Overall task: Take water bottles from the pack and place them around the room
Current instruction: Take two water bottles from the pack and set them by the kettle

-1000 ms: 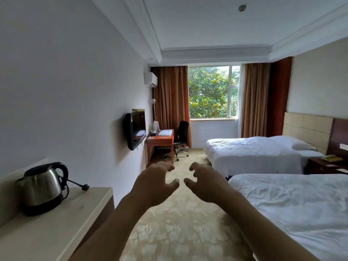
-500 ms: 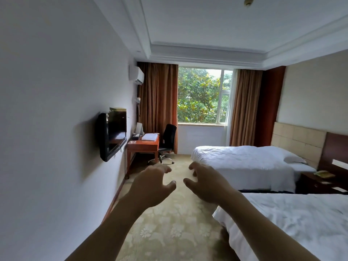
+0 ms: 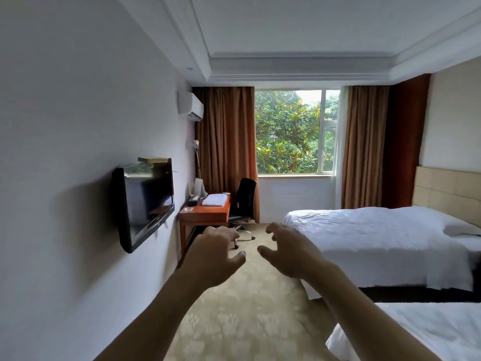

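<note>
two beds [image 3: 377, 238], desk [image 3: 205, 216], wall tv [image 3: 145, 201], chair [image 3: 243, 201]

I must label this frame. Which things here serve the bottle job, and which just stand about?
Job: left hand and right hand, both empty and open; no bottles or pack in view.

Just there: TV, desk, towel, chair, bed.

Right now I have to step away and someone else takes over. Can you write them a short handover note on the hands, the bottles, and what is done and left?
Left hand: empty, fingers curled loosely, held out in front.
Right hand: empty, same pose, nothing in its grip.
Bottles and pack: none in view, so neither can be located.
Done: no placed bottle shows on the desk or on either bed, so nothing can be confirmed.
Left: find the pack, take bottles out and set them around the room; the desk by the window looks a likely spot.
</note>
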A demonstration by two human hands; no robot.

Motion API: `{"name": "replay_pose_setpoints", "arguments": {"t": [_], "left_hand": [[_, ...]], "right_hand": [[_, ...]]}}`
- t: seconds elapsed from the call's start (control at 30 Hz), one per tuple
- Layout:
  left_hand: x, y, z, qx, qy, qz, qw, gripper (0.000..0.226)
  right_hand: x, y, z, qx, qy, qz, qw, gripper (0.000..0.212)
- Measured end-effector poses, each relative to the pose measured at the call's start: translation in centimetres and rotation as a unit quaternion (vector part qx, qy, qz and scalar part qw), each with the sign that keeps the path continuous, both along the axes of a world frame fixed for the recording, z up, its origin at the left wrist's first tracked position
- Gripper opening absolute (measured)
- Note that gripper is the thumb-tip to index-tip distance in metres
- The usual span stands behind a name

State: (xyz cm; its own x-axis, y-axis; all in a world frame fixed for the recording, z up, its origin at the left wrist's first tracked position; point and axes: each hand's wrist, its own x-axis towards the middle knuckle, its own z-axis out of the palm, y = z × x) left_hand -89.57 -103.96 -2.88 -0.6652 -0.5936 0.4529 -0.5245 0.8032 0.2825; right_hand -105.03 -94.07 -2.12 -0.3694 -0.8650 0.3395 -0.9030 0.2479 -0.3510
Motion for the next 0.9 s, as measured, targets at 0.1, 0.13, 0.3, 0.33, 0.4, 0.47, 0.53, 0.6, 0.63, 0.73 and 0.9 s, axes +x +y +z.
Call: {"name": "replay_pose_setpoints", "arguments": {"t": [0.1,0.13,0.3,0.33,0.4,0.47,0.53,0.6,0.63,0.73,0.9], "left_hand": [[-6.0,-6.2,1.6,-0.022,-0.010,0.018,1.000,0.045],[-7.9,-8.1,2.0,-0.023,-0.010,0.022,0.999,0.044],[-15.9,-17.7,2.7,0.004,-0.013,0.026,1.000,0.045],[-17.5,-19.6,2.4,0.009,-0.009,0.024,1.000,0.045],[-20.8,-23.5,1.8,0.013,-0.007,0.019,1.000,0.044],[-24.2,-27.9,0.9,0.010,-0.013,0.012,1.000,0.046],[-27.7,-32.9,0.1,0.000,-0.018,0.008,1.000,0.048],[-31.0,-38.3,-0.4,-0.008,-0.012,0.010,1.000,0.050],[-32.7,-41.1,-0.4,-0.013,-0.007,0.011,1.000,0.050],[-38.1,-49.0,0.2,-0.013,0.012,-0.007,1.000,0.052],[-48.2,-60.2,2.0,-0.005,0.041,-0.037,0.998,0.055]], "right_hand": [[-6.7,-6.3,1.3,-0.011,-0.002,0.010,1.000,0.048],[-8.7,-8.4,1.8,-0.014,-0.005,0.010,1.000,0.046],[-16.7,-18.0,2.9,-0.026,-0.012,0.004,1.000,0.041],[-18.2,-19.8,2.7,-0.026,-0.012,0.005,1.000,0.041],[-21.1,-23.6,2.1,-0.022,-0.013,0.006,1.000,0.041],[-24.3,-27.8,0.9,-0.013,-0.016,0.004,1.000,0.040],[-27.7,-32.2,-0.2,0.001,-0.019,-0.004,1.000,0.042],[-31.3,-37.0,-1.0,0.009,-0.023,-0.010,1.000,0.044],[-33.1,-39.5,-1.1,0.012,-0.021,-0.013,1.000,0.044],[-38.4,-46.9,-0.1,0.015,-0.017,-0.021,1.000,0.044],[-48.0,-57.1,2.4,-0.003,-0.033,-0.049,0.998,0.050]]}}
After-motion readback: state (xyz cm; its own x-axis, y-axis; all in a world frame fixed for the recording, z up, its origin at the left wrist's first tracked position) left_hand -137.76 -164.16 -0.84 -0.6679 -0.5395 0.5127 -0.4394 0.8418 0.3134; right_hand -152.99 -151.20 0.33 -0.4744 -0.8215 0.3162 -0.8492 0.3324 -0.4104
